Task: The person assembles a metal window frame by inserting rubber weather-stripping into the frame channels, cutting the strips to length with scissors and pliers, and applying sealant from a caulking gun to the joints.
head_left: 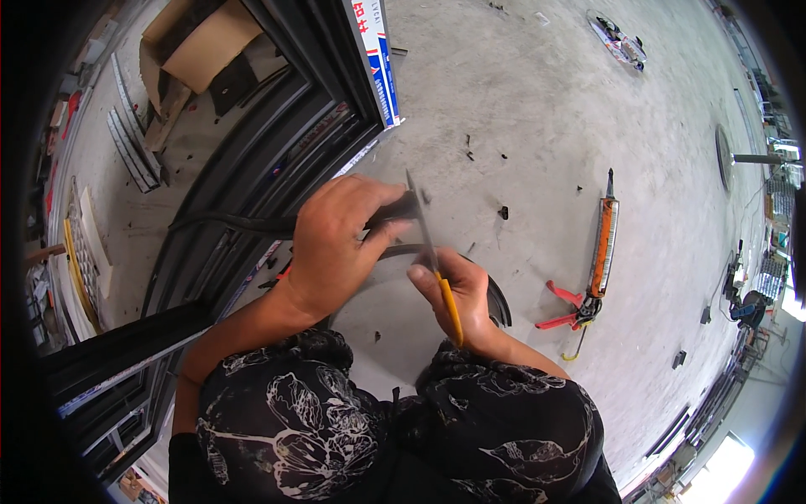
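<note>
My left hand (332, 231) is closed around a black rubber strip (248, 223), pinching it near its end between thumb and fingers. The strip runs left from the hand to the dark frame (243, 160). My right hand (466, 294) grips scissors with yellow handles (451, 309). Their blades point up and away from me, across the strip's end just right of my left fingertips. Motion blurs that spot, so I cannot tell whether the blades cut into the strip. A further curved length of black strip (501, 301) lies on the floor beneath my hands.
On the floor to the right lies a caulking gun (603, 252) with an orange tube and red handles. Small black scraps (504, 212) dot the concrete. Left of me, the dark frame stands close, with a cardboard box (210, 50) beyond. A round metal base (724, 158) is far right.
</note>
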`<control>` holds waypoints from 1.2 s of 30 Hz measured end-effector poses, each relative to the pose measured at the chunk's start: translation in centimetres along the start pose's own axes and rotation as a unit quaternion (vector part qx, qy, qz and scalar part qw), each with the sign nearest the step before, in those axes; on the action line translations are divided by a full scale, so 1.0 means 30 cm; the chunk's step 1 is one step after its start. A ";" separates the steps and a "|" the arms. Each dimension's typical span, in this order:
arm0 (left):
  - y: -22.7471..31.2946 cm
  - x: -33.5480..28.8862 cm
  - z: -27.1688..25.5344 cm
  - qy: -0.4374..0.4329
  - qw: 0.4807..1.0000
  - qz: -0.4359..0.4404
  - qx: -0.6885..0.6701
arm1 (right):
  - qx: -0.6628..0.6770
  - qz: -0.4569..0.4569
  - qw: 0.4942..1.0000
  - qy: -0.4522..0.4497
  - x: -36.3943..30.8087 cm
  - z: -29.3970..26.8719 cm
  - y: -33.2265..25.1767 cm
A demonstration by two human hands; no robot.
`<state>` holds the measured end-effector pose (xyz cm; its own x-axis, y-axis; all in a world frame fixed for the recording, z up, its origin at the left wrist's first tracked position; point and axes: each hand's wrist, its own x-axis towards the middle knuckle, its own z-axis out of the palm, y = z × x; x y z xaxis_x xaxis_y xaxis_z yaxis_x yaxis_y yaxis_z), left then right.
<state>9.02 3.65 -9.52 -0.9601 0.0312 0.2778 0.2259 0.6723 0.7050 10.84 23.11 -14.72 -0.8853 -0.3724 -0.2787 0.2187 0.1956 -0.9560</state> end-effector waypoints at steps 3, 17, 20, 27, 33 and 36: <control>-0.007 -0.005 -0.004 -0.002 1.000 -0.001 0.005 | -0.015 0.002 1.000 -0.016 0.003 -0.006 0.004; -0.011 -0.048 -0.088 -0.121 0.939 -0.208 -0.245 | -0.374 -0.334 0.862 -0.076 0.157 -0.229 -0.219; 0.005 -0.044 -0.130 -0.145 0.942 -0.212 -0.217 | -0.399 -0.355 0.841 -0.087 0.168 -0.219 -0.244; 0.004 -0.080 -0.128 -0.136 0.925 -0.258 -0.243 | -0.422 -0.356 0.822 -0.137 0.170 -0.217 -0.245; -0.003 -0.098 -0.148 -0.160 0.878 -0.350 -0.286 | -0.457 -0.350 0.799 -0.172 0.165 -0.205 -0.247; -0.013 -0.113 -0.145 -0.148 0.824 -0.361 -0.411 | -0.451 -0.374 0.790 -0.182 0.172 -0.207 -0.240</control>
<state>12.90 0.07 -7.91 -0.8636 0.1034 -0.4935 -0.5036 -0.1300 0.8541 2.15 25.40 -8.70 -0.4160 -0.8935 0.1691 -0.8366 0.3030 -0.4564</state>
